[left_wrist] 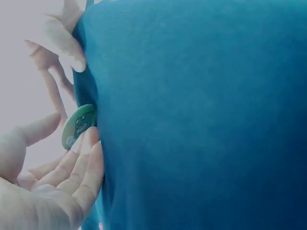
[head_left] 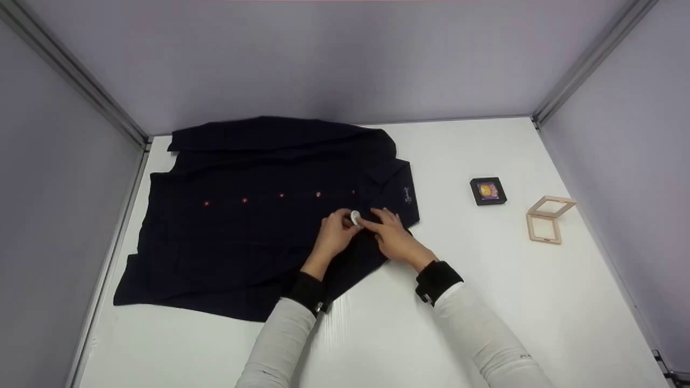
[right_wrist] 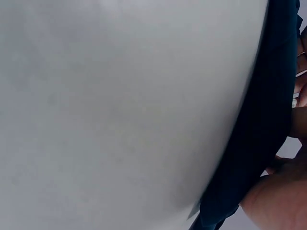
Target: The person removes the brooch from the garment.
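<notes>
On the white table, a black picture-topped box lies near an open, pale wooden frame.

Downward head view and close wrist views share the shirt.

We're mostly seeing plain blue fabric. Along its edge, the bare left hand has fingertips at a round, green printed badge, though we can't really make out the print. The bare right hand shows above, thumb at the fabric's edge.
</notes>
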Motion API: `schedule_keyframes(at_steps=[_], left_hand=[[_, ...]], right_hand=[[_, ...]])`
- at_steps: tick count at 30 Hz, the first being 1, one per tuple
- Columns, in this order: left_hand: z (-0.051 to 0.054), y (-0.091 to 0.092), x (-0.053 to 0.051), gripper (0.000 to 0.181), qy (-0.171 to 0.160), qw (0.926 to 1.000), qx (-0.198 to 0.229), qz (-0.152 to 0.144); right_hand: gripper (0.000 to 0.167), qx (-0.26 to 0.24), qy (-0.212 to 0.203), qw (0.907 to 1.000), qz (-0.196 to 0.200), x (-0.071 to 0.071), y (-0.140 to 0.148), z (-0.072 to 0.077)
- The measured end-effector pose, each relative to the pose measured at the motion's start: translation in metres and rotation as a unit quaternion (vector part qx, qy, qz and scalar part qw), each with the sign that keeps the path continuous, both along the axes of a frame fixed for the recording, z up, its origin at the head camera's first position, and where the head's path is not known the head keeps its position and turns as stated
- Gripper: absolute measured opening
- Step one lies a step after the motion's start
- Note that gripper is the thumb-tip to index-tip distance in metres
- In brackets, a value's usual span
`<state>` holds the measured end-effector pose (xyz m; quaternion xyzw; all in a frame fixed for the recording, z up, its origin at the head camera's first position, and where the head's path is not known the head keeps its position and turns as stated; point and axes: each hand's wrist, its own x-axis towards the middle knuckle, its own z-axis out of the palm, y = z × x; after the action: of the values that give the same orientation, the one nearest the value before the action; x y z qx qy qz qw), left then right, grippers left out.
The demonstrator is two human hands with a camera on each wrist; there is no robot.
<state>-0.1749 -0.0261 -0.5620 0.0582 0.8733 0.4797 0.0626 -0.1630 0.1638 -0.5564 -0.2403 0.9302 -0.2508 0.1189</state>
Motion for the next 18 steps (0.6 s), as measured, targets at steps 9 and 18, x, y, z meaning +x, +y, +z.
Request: schedule_keyframes(at_steps=[9, 18], left_hand=[[-0.0047, -0.0012, -0.0040, 0.030, -0.029, 0.9987, 0.034, 0.026], [-0.0081, -0.0040, -0.0081, 0.031, -0.068, 0.9902, 0.101, 0.069]], right_hand=[[0.041, -0.009, 0.010, 0.9999, 0.007, -0.0015, 0.0039, 0.0014], [0.032, 0.002, 0.028, 0.9991, -0.031, -0.0059, -0.0031, 0.0087]])
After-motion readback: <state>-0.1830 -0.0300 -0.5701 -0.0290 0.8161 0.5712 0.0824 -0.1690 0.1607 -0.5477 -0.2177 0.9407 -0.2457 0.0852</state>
